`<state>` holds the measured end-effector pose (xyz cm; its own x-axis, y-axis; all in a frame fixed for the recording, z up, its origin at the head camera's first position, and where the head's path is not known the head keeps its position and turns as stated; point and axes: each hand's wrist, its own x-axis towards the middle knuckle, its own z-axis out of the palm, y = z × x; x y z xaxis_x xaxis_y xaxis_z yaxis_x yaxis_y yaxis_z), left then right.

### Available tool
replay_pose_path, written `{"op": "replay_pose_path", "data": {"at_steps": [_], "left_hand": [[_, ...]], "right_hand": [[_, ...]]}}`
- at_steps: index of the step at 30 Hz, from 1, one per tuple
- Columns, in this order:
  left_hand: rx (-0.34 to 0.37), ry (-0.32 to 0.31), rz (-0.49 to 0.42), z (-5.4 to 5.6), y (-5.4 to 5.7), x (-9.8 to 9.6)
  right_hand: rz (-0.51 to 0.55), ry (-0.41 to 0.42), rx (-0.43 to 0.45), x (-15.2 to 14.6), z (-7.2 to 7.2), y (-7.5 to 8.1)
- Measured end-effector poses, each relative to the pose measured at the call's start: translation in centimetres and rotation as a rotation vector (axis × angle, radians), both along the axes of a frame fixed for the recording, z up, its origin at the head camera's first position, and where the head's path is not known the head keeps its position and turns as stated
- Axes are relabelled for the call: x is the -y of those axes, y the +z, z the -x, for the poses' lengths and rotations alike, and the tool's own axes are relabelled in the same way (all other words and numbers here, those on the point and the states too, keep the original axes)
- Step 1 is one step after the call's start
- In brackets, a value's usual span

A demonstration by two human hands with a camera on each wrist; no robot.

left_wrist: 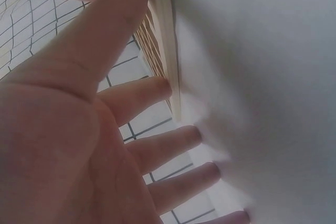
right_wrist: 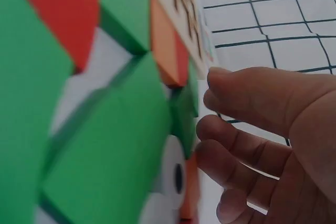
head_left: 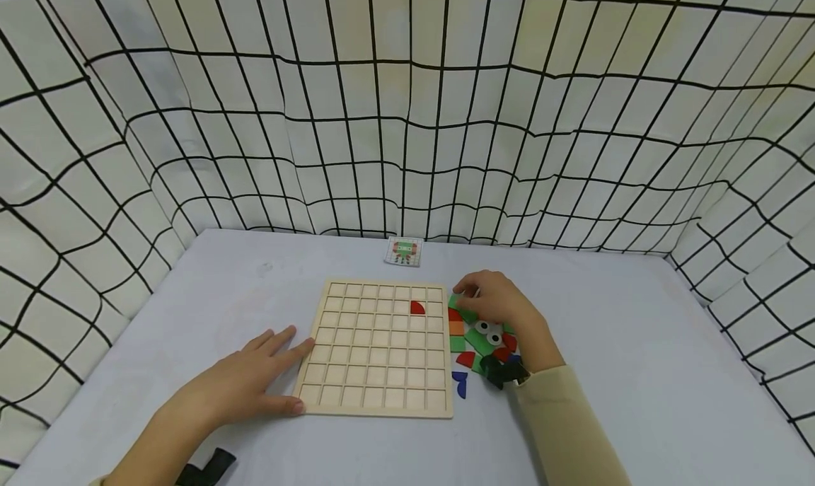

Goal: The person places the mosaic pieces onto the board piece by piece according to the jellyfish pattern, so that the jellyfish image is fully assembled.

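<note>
A wooden grid board (head_left: 377, 346) lies flat, with one red quarter-circle piece (head_left: 417, 308) in a cell near its upper right. My left hand (head_left: 245, 380) is spread along the board's left side, thumb and index fingertips at its edge; the left wrist view shows the thumb (left_wrist: 94, 40) reaching over the rim. My right hand (head_left: 496, 298) is over the far end of the loose coloured pieces beside the board, fingers bent. A green piece (head_left: 453, 301) is under its fingertips. In the right wrist view, no piece shows between thumb (right_wrist: 247, 90) and fingers.
Loose pieces lie right of the board: a green square (head_left: 458, 344), an orange square (head_left: 456, 328), round eye pieces (head_left: 494, 339) and blue pieces (head_left: 461, 385). A small picture card (head_left: 404, 251) lies behind the board. Black-lined white netting (head_left: 407, 118) surrounds the table.
</note>
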<state>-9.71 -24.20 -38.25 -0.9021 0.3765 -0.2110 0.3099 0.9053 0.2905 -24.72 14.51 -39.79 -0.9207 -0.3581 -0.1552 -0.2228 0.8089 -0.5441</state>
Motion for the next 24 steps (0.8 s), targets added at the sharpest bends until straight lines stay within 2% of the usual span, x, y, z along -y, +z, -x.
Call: {"op": "replay_pose_path", "data": {"at_steps": [6,13,24], "left_hand": [[-0.006,-0.002,0.006,0.08,0.07,0.02],[-0.013,-0.014,0.005,-0.01,-0.03,0.13],[-0.01,-0.015,0.023,0.02,0.23,-0.05]], "right_hand": [[-0.039,-0.013,-0.028,0.38,0.2,-0.83],[-0.049,-0.023,-0.019,0.77,-0.02,-0.78],[0.027,-0.029,-0.016,0.91,-0.01,-0.6]]}}
